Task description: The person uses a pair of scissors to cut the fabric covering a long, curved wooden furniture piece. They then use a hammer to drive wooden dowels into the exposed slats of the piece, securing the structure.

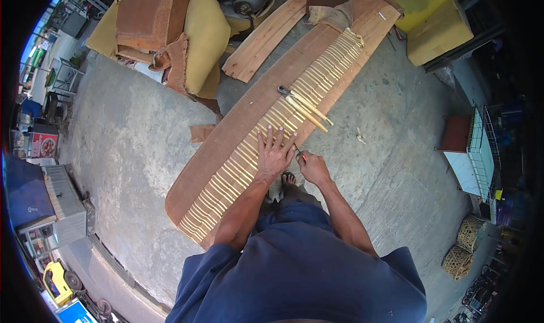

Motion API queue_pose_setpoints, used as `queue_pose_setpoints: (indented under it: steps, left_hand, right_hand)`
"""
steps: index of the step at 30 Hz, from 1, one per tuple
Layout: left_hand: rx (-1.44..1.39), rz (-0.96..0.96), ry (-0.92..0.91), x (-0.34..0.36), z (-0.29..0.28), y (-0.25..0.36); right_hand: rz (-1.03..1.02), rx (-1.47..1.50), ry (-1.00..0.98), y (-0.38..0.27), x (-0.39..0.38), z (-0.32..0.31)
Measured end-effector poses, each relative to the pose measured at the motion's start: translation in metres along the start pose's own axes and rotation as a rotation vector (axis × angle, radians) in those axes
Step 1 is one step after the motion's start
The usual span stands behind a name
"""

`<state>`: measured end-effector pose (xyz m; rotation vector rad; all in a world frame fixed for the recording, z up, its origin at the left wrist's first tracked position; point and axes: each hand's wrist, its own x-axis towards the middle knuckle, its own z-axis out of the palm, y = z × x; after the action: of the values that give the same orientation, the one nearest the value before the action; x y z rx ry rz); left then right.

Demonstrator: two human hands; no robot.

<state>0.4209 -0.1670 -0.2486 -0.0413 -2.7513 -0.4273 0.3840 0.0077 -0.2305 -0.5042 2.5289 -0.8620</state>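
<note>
A long board covered in brown ribbed cloth (212, 139) lies slantwise before me, with a row of cream elastic-looking strips (226, 167) across it. My left hand (276, 153) presses flat on the strips, fingers spread. Just right of it, at the board's near edge, my right hand (313, 167) is closed around a thin tool with a red handle (302, 156). The tool's dark shaft reaches toward the left fingertips; its tip is hard to make out. A pair of pincers with cream-covered handles (309, 110) rests on the strips beyond my hands.
A bare wooden plank (266, 34) lies behind the board. Torn brown and yellow seat cushions (207, 42) are heaped at far left. Yellow foam (436, 31) stands at far right. A cream scrap (360, 135) is on the concrete floor, and woven baskets (457, 262) stand at right.
</note>
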Motion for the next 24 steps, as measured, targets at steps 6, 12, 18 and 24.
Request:
queue_pose_setpoints:
  steps: [6, 12, 18, 24]
  left_hand:
    - [0.022, -0.013, -0.046, -0.002, 0.002, 0.002]
    - [-0.041, -0.044, -0.043, -0.004, 0.001, 0.002]
    - [-0.071, -0.06, -0.005, -0.001, 0.001, 0.0]
    - [-0.073, -0.061, -0.007, -0.001, 0.002, -0.002]
  right_hand:
    - [0.442, 0.508, -0.207, -0.008, -0.009, -0.048]
    - [0.455, 0.646, -0.246, -0.014, -0.008, -0.051]
    - [0.475, 0.791, -0.348, 0.003, 0.006, -0.055]
    - [0.519, 0.867, -0.397, 0.003, 0.012, -0.062]
